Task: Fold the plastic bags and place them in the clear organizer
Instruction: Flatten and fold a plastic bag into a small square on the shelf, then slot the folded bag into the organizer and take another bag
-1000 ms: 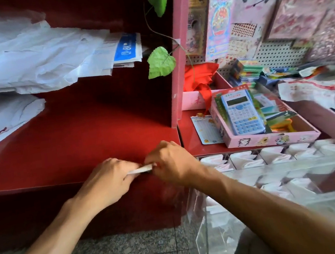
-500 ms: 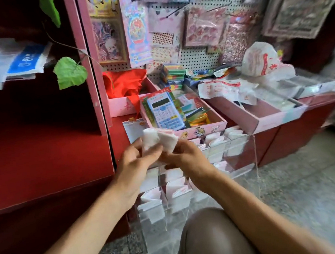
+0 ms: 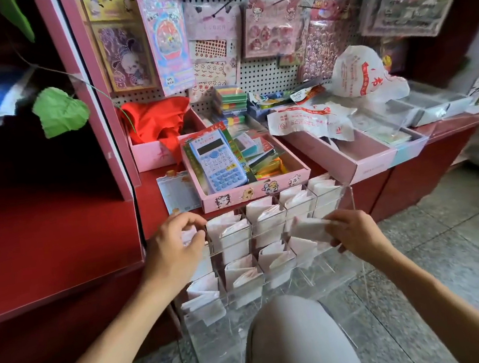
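Red printed characters run across the loose white plastic bags (image 3: 309, 118) heaped behind and to the right of the clear organizer (image 3: 351, 246), but they are too blurred to read; the same goes for the blue calculator (image 3: 217, 161) keys and the sticker packs on the pegboard (image 3: 266, 69).

The clear organizer stands on the tiled floor (image 3: 451, 245) against the front edge of the red counter (image 3: 156, 203), its right wall rising free with open floor to the right of it. The person's knee (image 3: 296, 334) sits just in front of the organizer.

Its upper compartments each hold a folded white bag — the rows nearest the counter are filled, while the lower right cells look see-through. The right hand (image 3: 356, 234) pinches a folded bag (image 3: 310, 228) between thumb and fingers, held at the organizer's upper right compartments. The left hand (image 3: 174, 246), fingers curled, grips the organizer's upper left edge at the folded bags there.

Above the organizer on the counter, a pink box (image 3: 257, 191) holds the calculator and coloured stationery; a second pink box (image 3: 150, 153) behind it holds red cloth (image 3: 155, 119).
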